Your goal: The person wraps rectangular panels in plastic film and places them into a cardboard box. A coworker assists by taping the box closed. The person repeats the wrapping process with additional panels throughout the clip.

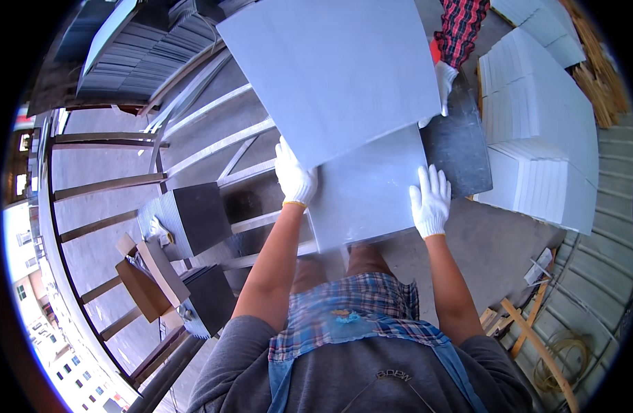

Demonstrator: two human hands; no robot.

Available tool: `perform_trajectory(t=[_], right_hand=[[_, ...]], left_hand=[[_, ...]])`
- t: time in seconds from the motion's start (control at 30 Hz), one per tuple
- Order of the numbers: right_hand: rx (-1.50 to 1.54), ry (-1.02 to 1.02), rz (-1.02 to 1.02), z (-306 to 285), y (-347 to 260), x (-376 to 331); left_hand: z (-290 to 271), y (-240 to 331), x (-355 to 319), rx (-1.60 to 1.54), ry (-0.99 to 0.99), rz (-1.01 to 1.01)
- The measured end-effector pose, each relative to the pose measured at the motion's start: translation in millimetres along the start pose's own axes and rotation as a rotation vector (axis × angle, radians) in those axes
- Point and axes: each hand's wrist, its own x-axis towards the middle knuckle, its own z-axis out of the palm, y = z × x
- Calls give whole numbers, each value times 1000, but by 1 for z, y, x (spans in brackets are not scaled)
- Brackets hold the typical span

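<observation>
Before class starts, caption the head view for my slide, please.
White-gloved left hand and right hand at the edges of overlapping grey sheets, with a co-worker's gloved hand beyond.

Facing a lower sheet [368,196], with an upper sheet [330,72] overlapping its far part and a third sheet [461,151] jutting out to the right. Resting left hand [296,179] at the lower sheet's left edge, right hand [430,203] at its right. Having on the left a barred frame [220,148], a farther stack [203,217] and a nearer stack [212,297] with a carton [151,279] beside it; on the right, a sheet pile [536,131], with a plank [540,349] and a coil [583,350] nearer.
</observation>
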Motion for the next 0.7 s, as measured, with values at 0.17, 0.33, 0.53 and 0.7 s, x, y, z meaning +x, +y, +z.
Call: perform_trajectory(t=[0.17,0.33,0.53,0.7], right_hand=[[177,57,322,16,17,-20],[578,207,654,13,13,-24],[1085,444,877,32,30,-45],[956,418,790,31,27,-64]], left_hand=[[58,-56,-10,-697,-91,-356],[81,-96,-19,-1160,-280,-552],[62,-81,-17,-1232,-382,-566],[57,-68,-1,-778,-502,-182]])
